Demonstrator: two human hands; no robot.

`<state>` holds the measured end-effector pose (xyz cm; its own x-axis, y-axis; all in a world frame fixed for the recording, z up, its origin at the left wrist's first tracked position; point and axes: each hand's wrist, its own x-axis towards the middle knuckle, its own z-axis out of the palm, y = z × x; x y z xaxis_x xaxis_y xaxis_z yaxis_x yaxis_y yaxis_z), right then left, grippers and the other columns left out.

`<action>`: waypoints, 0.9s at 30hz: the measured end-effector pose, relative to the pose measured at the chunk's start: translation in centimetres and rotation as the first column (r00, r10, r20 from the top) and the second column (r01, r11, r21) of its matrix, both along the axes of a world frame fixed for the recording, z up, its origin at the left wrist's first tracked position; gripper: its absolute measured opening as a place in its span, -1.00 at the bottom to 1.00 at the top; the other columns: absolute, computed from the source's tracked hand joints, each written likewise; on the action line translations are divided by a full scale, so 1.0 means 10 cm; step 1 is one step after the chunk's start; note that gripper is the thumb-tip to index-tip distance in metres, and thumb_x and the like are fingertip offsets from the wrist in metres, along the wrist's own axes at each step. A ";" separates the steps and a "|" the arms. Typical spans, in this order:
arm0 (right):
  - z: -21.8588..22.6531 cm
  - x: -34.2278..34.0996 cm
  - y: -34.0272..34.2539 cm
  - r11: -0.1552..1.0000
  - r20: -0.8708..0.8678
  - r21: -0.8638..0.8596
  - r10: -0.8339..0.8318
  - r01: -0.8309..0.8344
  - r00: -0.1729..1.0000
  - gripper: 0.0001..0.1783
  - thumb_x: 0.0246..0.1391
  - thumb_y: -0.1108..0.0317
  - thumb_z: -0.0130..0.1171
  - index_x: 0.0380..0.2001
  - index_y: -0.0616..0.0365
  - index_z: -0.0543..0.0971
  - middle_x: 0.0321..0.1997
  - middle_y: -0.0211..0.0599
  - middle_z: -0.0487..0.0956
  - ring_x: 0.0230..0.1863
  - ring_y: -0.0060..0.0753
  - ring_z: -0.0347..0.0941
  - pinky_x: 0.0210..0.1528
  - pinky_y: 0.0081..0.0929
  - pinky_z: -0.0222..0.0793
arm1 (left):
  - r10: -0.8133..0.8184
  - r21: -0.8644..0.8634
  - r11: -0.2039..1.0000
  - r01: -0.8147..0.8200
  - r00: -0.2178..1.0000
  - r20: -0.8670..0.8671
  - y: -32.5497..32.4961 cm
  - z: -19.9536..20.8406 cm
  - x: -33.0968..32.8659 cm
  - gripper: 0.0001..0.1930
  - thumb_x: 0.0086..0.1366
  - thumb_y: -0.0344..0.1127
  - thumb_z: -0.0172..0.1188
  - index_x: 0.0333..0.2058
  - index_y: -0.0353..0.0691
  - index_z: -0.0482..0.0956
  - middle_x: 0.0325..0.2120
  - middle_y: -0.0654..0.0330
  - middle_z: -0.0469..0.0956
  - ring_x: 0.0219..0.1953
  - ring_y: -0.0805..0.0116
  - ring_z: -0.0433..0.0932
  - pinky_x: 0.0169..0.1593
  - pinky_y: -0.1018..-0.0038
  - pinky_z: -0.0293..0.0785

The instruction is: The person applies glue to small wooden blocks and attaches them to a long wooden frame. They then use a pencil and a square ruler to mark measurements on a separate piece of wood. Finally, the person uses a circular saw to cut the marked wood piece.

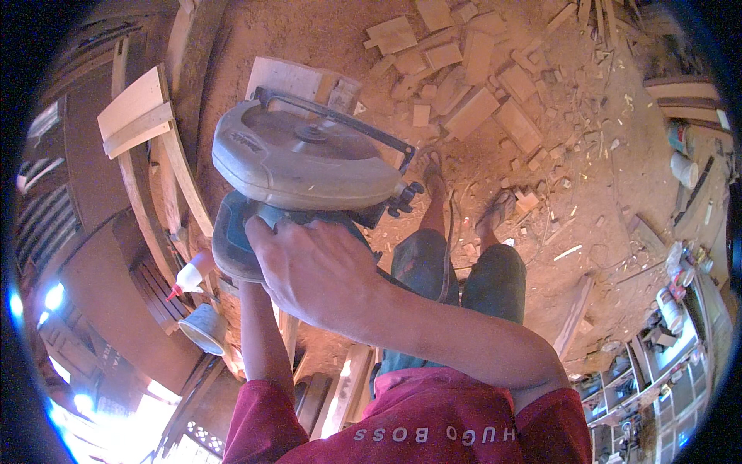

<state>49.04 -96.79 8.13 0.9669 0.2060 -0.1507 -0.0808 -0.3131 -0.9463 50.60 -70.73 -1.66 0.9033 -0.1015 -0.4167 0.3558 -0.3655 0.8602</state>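
Observation:
A circular saw (301,179) with a grey blade guard and teal motor housing is in front of me, held on its side. The round blade (297,135) shows inside the guard. Across the teal housing lies my right hand (313,267), its fingers curled over it and closed. My left forearm (265,332) rises to the saw's near left side, where the housing hides the hand, so its fingers do not show. Pale wooden pieces (286,77) are just beyond the saw, partly covered by it.
To the left stand wooden boards (139,124), a white bottle with a red nozzle (193,276) and a small tub (204,329). Wood offcuts (471,112) and chips litter the floor beyond my feet (498,210). A cord (450,247) hangs by my legs. Shelving (649,379) is at right.

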 end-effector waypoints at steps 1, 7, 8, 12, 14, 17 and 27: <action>0.00 0.01 0.00 1.000 0.001 0.001 0.002 -0.002 1.000 -0.70 0.09 0.33 0.18 -0.18 0.29 0.44 -0.50 0.05 0.62 -0.45 0.05 0.65 -0.46 -0.13 0.60 | 0.002 -0.001 1.000 -0.002 1.000 0.002 0.01 0.00 0.00 -0.93 0.38 -0.34 0.00 -0.21 -0.11 0.33 -0.33 0.08 0.53 -0.23 0.17 0.52 -0.07 0.22 0.44; 0.00 0.04 0.02 1.000 -0.004 0.007 0.014 -0.014 1.000 -0.70 0.11 0.32 0.16 -0.17 0.29 0.42 -0.49 0.05 0.62 -0.45 0.07 0.65 -0.46 -0.14 0.60 | 0.011 -0.013 1.000 -0.011 1.000 0.002 0.03 -0.02 0.03 -0.93 0.38 -0.33 0.01 -0.21 -0.12 0.34 -0.33 0.08 0.54 -0.23 0.18 0.52 -0.07 0.23 0.44; 0.00 0.05 0.03 1.000 -0.005 0.005 0.014 -0.014 1.000 -0.70 0.12 0.32 0.16 -0.17 0.29 0.42 -0.49 0.05 0.62 -0.45 0.07 0.65 -0.46 -0.14 0.60 | 0.013 -0.017 1.000 -0.013 1.000 0.004 0.03 -0.02 0.04 -0.93 0.38 -0.33 0.01 -0.21 -0.12 0.34 -0.33 0.08 0.54 -0.23 0.18 0.52 -0.07 0.23 0.44; 0.00 0.07 0.03 1.000 -0.015 -0.010 0.024 -0.024 1.000 -0.70 0.12 0.31 0.16 -0.17 0.29 0.42 -0.49 0.05 0.62 -0.45 0.07 0.65 -0.47 -0.14 0.60 | 0.024 -0.029 0.999 -0.024 1.000 0.001 0.04 -0.03 0.05 -0.92 0.38 -0.33 0.01 -0.20 -0.12 0.34 -0.32 0.09 0.54 -0.23 0.19 0.52 -0.07 0.24 0.44; -0.01 0.08 0.05 1.000 -0.004 0.008 0.020 -0.020 1.000 -0.69 0.12 0.31 0.17 -0.17 0.29 0.42 -0.49 0.05 0.63 -0.45 0.07 0.65 -0.47 -0.14 0.60 | 0.031 -0.037 0.999 -0.031 1.000 0.002 0.04 -0.04 0.06 -0.92 0.38 -0.33 0.01 -0.20 -0.12 0.34 -0.32 0.09 0.54 -0.23 0.19 0.52 -0.07 0.24 0.44; -0.03 0.08 0.06 1.000 0.021 0.017 0.011 -0.011 1.000 -0.69 0.11 0.30 0.18 -0.18 0.29 0.41 -0.48 0.05 0.63 -0.46 0.06 0.65 -0.46 -0.15 0.60 | 0.043 -0.051 0.998 -0.042 0.999 0.003 0.06 -0.05 0.09 -0.92 0.38 -0.33 0.01 -0.19 -0.12 0.35 -0.32 0.09 0.54 -0.23 0.19 0.52 -0.08 0.25 0.44; -0.01 0.13 0.06 1.000 0.015 -0.008 0.014 -0.014 1.000 -0.68 0.07 0.32 0.21 -0.19 0.29 0.41 -0.47 0.04 0.63 -0.45 0.05 0.65 -0.44 -0.16 0.61 | 0.079 -0.087 0.993 -0.080 0.997 -0.010 0.07 -0.10 0.15 -0.91 0.38 -0.33 0.02 -0.18 -0.13 0.36 -0.31 0.10 0.54 -0.22 0.21 0.52 -0.08 0.27 0.44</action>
